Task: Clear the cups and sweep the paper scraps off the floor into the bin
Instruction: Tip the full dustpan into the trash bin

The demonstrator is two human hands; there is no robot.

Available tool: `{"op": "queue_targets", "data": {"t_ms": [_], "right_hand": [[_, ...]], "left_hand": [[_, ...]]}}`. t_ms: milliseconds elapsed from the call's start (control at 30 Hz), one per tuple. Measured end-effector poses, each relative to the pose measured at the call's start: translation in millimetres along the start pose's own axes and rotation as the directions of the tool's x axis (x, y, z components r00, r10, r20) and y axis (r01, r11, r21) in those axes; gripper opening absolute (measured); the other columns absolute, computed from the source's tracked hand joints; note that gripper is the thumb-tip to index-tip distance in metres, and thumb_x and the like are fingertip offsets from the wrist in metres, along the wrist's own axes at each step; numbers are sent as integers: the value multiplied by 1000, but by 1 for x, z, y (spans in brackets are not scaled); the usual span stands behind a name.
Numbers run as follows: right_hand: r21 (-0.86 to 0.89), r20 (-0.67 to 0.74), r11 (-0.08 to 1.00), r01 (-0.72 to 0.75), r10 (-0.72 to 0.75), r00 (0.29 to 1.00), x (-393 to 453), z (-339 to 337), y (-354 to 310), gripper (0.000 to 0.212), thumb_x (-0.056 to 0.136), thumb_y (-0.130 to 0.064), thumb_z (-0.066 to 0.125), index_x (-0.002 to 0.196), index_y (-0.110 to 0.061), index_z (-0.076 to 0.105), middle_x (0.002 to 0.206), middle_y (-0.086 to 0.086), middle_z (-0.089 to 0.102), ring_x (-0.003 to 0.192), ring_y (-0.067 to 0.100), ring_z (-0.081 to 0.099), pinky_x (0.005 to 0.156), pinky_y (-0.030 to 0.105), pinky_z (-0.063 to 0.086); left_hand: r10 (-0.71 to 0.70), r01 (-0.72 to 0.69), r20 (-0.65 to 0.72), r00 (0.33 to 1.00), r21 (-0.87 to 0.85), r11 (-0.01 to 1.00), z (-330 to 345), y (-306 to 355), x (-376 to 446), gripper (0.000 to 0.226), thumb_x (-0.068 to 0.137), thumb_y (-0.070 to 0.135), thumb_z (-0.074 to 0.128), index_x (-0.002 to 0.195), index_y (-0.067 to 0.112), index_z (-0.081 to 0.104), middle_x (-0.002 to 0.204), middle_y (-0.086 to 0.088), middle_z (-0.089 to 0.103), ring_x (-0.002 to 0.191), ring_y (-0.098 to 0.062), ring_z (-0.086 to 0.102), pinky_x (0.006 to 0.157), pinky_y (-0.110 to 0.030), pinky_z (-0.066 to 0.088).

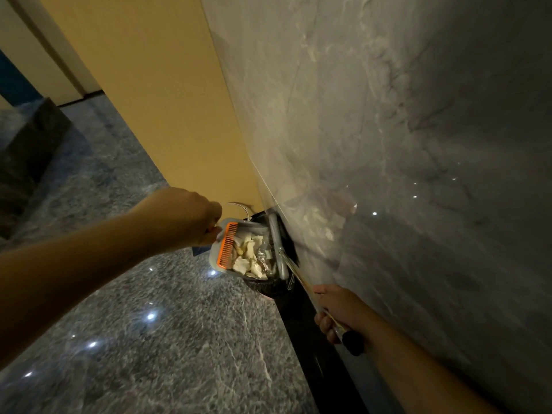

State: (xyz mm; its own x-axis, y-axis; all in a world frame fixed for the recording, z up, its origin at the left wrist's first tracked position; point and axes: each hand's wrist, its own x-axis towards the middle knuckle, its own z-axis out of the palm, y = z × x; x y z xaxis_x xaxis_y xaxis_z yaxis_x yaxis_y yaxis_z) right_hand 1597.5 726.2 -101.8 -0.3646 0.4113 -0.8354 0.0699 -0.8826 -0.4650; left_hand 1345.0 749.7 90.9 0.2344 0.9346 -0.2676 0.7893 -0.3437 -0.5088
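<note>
A grey dustpan [216, 258] with an orange comb edge hangs tilted over a black-lined bin [268, 286] at the foot of the wall. White paper scraps [249, 258] and a bit of foil lie in the pan. My left hand [191, 218] grips the dustpan's handle from above. My right hand [337, 309] grips the metal shaft of a broom [298, 276], whose grey head rests against the pan's right side over the bin. The broom's black end cap sticks out behind my right hand. No cups are in view.
A glossy marble wall [388, 144] rises on the right with a black skirting strip [316, 354] along its base. A yellow wall panel [164, 100] stands behind the bin. Polished grey stone floor [149, 324] spreads to the left; a dark stone block [30, 144] stands at far left.
</note>
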Motion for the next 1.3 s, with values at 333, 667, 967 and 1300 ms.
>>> {"op": "queue_targets", "data": {"t_ms": [333,667,967,1300], "right_hand": [[-22,-27,1000,0,0,1000,-1,2,-1,21,100,-31,33,87,-15,40,63,3,40,29,7,38,38,12,31],[-6,-29,1000,15,-15,999,-1,-1,-1,24,100,-27,37,79,-15,43,59,2,42,29,7,40,36,14,33],[-49,-37,996,69,-71,997,-7,4,-1,19,99,-26,38,82,-18,44,58,1,43,31,6,39,37,15,31],[-199,-67,947,252,-270,961,-18,16,-6,25,96,-11,39,76,-25,47,62,0,41,34,5,37,32,16,30]], "left_hand": [[-71,70,-22,997,-40,997,2,0,-2,28,98,48,45,105,23,56,70,11,50,64,-5,53,65,-22,53],[-190,182,-48,981,-129,975,-5,-2,-3,26,98,45,48,105,22,59,73,8,56,67,-9,56,66,-26,55],[-222,216,-32,975,-124,969,-6,-3,-9,27,97,46,48,105,22,59,72,7,54,67,-12,57,64,-27,55],[-187,184,-14,982,-135,974,-6,-5,-15,27,98,47,47,107,23,58,77,6,58,70,-10,58,64,-25,53]]}}
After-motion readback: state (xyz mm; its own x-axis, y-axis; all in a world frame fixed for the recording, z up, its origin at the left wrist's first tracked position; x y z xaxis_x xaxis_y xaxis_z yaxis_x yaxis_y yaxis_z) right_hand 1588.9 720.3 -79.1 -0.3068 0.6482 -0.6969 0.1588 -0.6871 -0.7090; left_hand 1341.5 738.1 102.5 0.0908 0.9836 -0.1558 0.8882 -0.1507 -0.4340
